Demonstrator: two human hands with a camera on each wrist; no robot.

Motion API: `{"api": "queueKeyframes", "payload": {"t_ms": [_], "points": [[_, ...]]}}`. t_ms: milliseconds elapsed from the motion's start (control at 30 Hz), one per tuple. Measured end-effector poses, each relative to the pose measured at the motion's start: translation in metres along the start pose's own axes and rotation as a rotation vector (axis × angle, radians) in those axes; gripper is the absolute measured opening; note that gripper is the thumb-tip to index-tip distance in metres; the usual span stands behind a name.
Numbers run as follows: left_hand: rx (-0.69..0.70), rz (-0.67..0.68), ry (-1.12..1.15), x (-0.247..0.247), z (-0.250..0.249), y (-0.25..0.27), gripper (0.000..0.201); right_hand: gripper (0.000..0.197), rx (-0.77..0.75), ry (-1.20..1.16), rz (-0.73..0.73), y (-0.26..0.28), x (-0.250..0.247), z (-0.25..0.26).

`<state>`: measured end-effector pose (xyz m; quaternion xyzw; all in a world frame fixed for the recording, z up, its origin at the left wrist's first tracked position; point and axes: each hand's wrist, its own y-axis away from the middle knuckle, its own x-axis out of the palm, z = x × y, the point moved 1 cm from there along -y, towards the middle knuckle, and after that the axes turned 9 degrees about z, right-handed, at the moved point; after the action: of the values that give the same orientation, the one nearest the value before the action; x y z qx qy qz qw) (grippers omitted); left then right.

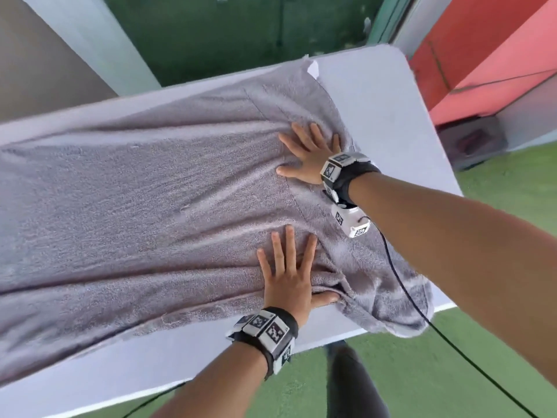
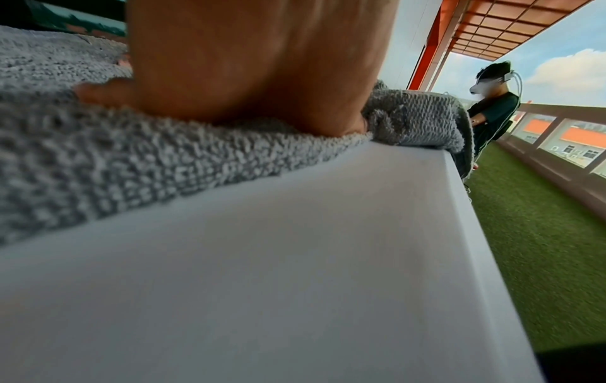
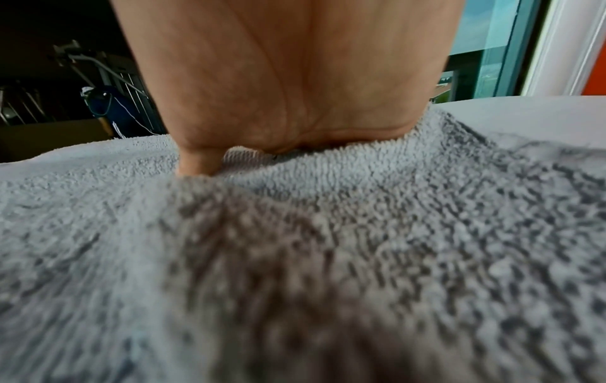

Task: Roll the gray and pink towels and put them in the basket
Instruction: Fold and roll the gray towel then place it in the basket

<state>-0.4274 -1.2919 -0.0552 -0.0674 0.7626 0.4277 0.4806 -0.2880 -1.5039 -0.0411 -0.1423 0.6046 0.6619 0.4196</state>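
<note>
Terrycloth gray towel is lying limp mid-frame; left hand and right hand are pressing flat, fingers spread; likely best rolled from its bunched right end.

Gray towel: terry cloth, looped pile, rough and matt, creased into soft ridges; flat woven band near one end, smoother than the pile. Up close in the left wrist view, coarse nubby loops, pale tips over darker base; the same fuzzy texture in the right wrist view. Counter: smooth, pale, matt to faintly satin, plastic-looking, rounded corner; edge plain and even, without grain. Floor: green, short-piled, like artificial turf, matt. Wrist bands: black fabric straps with hard, matt, printed blocks.
</note>
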Motion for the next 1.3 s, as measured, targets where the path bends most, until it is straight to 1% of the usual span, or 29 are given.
{"api": "queueKeyframes", "payload": {"t_ms": [67, 167, 233, 300, 367, 400, 433, 467, 500, 533, 567, 600, 633, 667, 700, 733, 800, 867, 967, 1067, 1100, 1167, 1233, 1300], "points": [[-0.006, 0.002, -0.004, -0.004, -0.041, -0.021, 0.117, 0.081, 0.013, -0.014, -0.010, 0.006, -0.008, -0.042], [0.001, -0.016, 0.023, -0.012, -0.087, -0.049, 0.118, 0.082, 0.023, -0.005, -0.022, 0.007, -0.019, -0.093], [0.009, 0.000, 0.053, -0.019, -0.108, -0.063, 0.117, 0.082, 0.042, -0.002, -0.043, 0.008, -0.026, -0.117], [0.012, 0.037, 0.063, -0.024, -0.120, -0.071, 0.116, 0.083, 0.044, -0.011, -0.064, 0.011, -0.029, -0.131], [0.033, 0.085, 0.087, -0.031, -0.124, -0.075, 0.116, 0.081, 0.012, -0.098, -0.135, 0.020, -0.030, -0.135], [0.055, 0.105, 0.124, -0.037, -0.123, -0.074, 0.116, 0.076, -0.008, -0.186, -0.208, 0.029, -0.030, -0.134], [0.075, 0.103, 0.180, -0.044, -0.119, -0.068, 0.114, 0.067, -0.027, -0.287, -0.299, 0.041, -0.028, -0.131], [0.090, 0.073, 0.242, -0.052, -0.113, -0.059, 0.110, 0.057, -0.040, -0.381, -0.389, 0.055, -0.024, -0.129], [0.093, 0.008, 0.296, -0.059, -0.103, -0.046, 0.101, 0.048, -0.047, -0.449, -0.459, 0.073, -0.017, -0.124], [0.080, -0.090, 0.334, -0.064, -0.090, -0.029, 0.087, 0.041, -0.052, -0.484, -0.509, 0.091, -0.008, -0.120], [0.064, -0.195, 0.344, -0.067, -0.077, -0.016, 0.068, 0.037, -0.042, -0.495, -0.534, 0.109, 0.004, -0.119], [0.045, -0.278, 0.331, -0.066, -0.062, 0.001, 0.048, 0.034, -0.032, -0.494, -0.537, 0.129, 0.019, -0.116], [0.028, -0.321, 0.318, -0.063, -0.046, 0.016, 0.032, 0.031, -0.023, -0.484, -0.526, 0.149, 0.035, -0.113], [0.013, -0.325, 0.312, -0.057, -0.032, 0.030, 0.020, 0.027, -0.024, -0.471, -0.505, 0.167, 0.053, -0.111], [-0.005, -0.310, 0.303, -0.050, -0.018, 0.042, 0.015, 0.023, -0.028, -0.452, -0.483, 0.185, 0.069, -0.108], [-0.026, -0.288, 0.282, -0.044, -0.005, 0.051, 0.017, 0.019, -0.035, -0.425, -0.456, 0.199, 0.085, -0.107], [-0.092, -0.251, 0.234, -0.030, 0.016, 0.063, 0.034, 0.018, -0.028, -0.353, -0.412, 0.217, 0.117, -0.109], [-0.155, -0.231, 0.194, -0.022, 0.030, 0.071, 0.043, 0.023, -0.012, -0.279, -0.397, 0.227, 0.139, -0.114], [-0.206, -0.247, 0.180, -0.021, 0.038, 0.073, 0.039, 0.030, 0.021, -0.285, -0.385, 0.231, 0.155, -0.119], [-0.255, -0.224, 0.235, -0.028, 0.040, 0.071, 0.027, 0.023, 0.045, -0.334, -0.386, 0.232, 0.153, -0.118], [-0.245, -0.219, 0.267, -0.029, 0.040, 0.072, 0.021, 0.019, 0.024, -0.334, -0.391, 0.234, 0.152, -0.118], [-0.177, -0.215, 0.344, -0.028, 0.041, 0.078, 0.013, 0.011, -0.039, -0.342, -0.397, 0.242, 0.152, -0.119], [-0.120, -0.228, 0.407, -0.023, 0.042, 0.092, 0.014, 0.011, -0.092, -0.361, -0.359, 0.257, 0.157, -0.120], [-0.109, -0.244, 0.472, -0.014, 0.041, 0.113, 0.015, 0.010, -0.108, -0.351, -0.297, 0.274, 0.166, -0.121]]}}
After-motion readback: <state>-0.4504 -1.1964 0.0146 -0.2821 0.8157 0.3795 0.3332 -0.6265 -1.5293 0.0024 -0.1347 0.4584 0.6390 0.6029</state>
